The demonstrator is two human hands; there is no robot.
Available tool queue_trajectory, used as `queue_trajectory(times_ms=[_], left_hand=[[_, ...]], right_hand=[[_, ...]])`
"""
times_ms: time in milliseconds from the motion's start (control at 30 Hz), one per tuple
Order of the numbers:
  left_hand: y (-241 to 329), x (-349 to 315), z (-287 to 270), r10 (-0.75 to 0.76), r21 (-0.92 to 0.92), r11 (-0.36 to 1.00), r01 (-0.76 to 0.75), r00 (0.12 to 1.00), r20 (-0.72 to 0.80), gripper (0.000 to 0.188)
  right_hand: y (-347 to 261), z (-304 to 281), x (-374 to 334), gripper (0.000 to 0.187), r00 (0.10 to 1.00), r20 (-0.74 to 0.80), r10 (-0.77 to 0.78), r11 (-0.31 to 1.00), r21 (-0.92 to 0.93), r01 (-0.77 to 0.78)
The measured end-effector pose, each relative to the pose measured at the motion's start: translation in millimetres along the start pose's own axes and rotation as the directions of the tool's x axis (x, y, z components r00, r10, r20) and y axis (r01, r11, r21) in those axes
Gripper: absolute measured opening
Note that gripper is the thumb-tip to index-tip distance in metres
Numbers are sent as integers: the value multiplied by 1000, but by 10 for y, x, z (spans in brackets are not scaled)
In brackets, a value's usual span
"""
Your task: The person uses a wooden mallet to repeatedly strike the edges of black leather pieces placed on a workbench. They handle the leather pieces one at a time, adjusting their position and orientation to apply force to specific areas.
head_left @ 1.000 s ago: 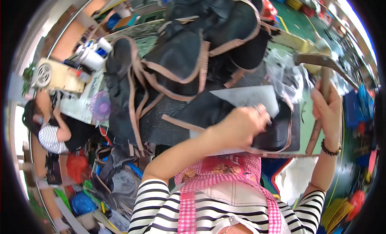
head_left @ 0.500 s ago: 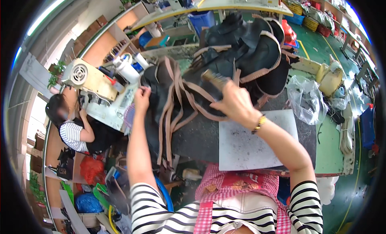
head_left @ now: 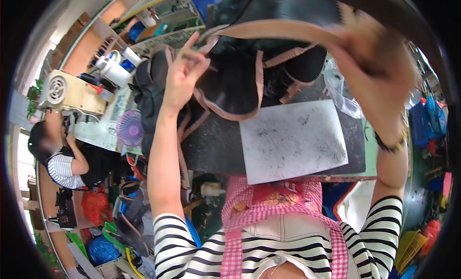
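Black leather-like pieces (head_left: 235,82) edged with pinkish-brown notched strips lie heaped on the dark work surface. My left hand (head_left: 182,77) is at the heap's left part, index finger raised and the other fingers curled together; what they pinch, if anything, is not clear. One brown strip (head_left: 283,27) stretches, raised, from near my left hand across to my right hand. My right hand (head_left: 372,58) is high at the right, smeared by motion, so its fingers cannot be read. A dark piece (head_left: 384,8) hangs close to the camera above it. The brush-like tool seen earlier cannot be made out.
A white smudged board (head_left: 293,140) lies on the dark mat (head_left: 206,152) before me. A clear plastic bag (head_left: 341,94) is right of the heap. At left are a purple fan (head_left: 130,128), a cream sewing machine (head_left: 72,93) and a co-worker (head_left: 65,156) seated by it.
My right hand has moved up and right, into a blur. My left hand has risen slightly. Part of the strip-edged black material is now lifted near the camera. The view has shifted rightward.
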State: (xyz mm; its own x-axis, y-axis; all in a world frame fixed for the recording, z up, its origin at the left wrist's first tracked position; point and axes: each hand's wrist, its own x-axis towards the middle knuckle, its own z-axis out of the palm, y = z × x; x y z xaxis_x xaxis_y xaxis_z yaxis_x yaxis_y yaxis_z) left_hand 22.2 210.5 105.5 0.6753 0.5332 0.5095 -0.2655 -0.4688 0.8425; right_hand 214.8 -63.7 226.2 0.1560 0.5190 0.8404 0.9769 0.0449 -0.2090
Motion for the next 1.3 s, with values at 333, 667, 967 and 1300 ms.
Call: queue_trajectory(times_ms=[333, 667, 967, 1300], left_hand=[[705, -1860, 1521, -24, 743, 598, -300, 920, 391, 19], [702, -1455, 1546, -623, -10, 775, 632, 765, 164, 9], [184, -1494, 1889, -578, -68, 814, 577, 816, 2, 11], [222, -1470, 1928, -549, 141, 827, 544, 836, -1, 9]], right_hand=[[662, -1067, -2205, 47, 514, 638, 573, 721, -92, -687], [409, -769, -1604, 38, 250, 879, 407, 552, -18, -834], [364, -240, -1774, 33, 447, 883, 140, 792, 171, -586], [406, -292, -1521, 31, 449, 871, 198, 787, 132, -603]])
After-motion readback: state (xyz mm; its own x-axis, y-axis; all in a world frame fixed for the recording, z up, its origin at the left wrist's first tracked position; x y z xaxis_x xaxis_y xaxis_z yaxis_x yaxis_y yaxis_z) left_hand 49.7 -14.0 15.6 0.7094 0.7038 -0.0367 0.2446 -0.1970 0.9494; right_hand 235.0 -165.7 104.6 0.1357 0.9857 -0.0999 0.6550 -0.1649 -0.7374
